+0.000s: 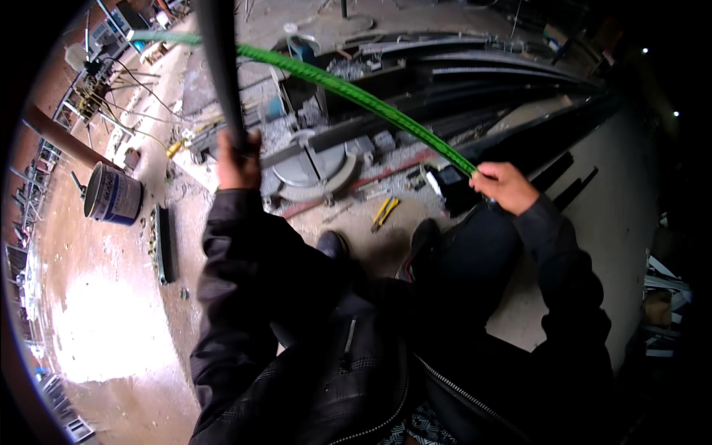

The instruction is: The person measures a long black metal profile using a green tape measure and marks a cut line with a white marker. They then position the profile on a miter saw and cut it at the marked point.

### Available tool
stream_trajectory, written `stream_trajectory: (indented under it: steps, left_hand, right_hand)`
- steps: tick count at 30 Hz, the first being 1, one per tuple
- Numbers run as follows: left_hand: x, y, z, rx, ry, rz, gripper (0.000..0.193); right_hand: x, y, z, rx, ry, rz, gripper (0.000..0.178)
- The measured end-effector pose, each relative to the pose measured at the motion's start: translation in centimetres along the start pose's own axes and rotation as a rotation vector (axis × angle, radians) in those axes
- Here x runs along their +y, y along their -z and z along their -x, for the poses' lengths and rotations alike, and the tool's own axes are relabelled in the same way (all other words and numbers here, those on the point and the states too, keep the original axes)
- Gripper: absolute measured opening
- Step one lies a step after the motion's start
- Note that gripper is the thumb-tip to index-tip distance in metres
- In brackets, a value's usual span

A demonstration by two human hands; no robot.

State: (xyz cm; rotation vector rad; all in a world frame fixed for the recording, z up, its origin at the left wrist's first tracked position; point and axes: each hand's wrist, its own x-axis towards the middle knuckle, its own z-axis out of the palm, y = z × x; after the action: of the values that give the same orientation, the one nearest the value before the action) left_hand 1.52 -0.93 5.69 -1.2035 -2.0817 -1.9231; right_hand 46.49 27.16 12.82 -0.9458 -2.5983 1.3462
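Observation:
My left hand [239, 161] is closed round the lower end of a long dark bar [217, 67], which rises past the upper edge of the view. My right hand [506, 187], in front of my right knee, grips one end of a long green strip [348, 90] with dark marks along it. The strip arches up and to the left, passing behind the dark bar, to a pale far end. Whether it is a tape measure blade I cannot tell. Below and between my hands is a round grey saw base [310, 172] covered in shavings.
A yellow-handled hand tool [384, 213] lies before my feet. Long dark metal profiles [445, 93] stretch away to the right. A white bucket [115, 194] stands at left, near a narrow dark tray [161, 245]. Beside my right knee lies a black object [454, 185].

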Motion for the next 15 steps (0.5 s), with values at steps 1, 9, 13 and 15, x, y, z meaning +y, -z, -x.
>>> stream_trajectory:
  steps: [1,9,13,15]
  left_hand:
    - [1.4,1.4,-0.2,0.032,0.002,-0.051,0.03]
    - [-0.2,8.1,0.0,-0.018,0.074,-0.728,0.029]
    - [-2.4,5.8,0.0,-0.258,0.213,-0.697,0.016]
    - [-4.9,5.3,-0.1,-0.421,0.274,-0.585,0.016]
  right_hand:
    - [-0.1,-0.1,-0.6,-0.027,-0.023,0.011,0.024]
    - [2.8,-5.7,-9.8,-0.264,-0.047,0.384,0.032]
    - [6.6,-10.1,-14.2,-0.387,-0.122,0.407,0.028]
    - [9.6,-12.7,-15.7,-0.386,-0.084,0.423,0.028]
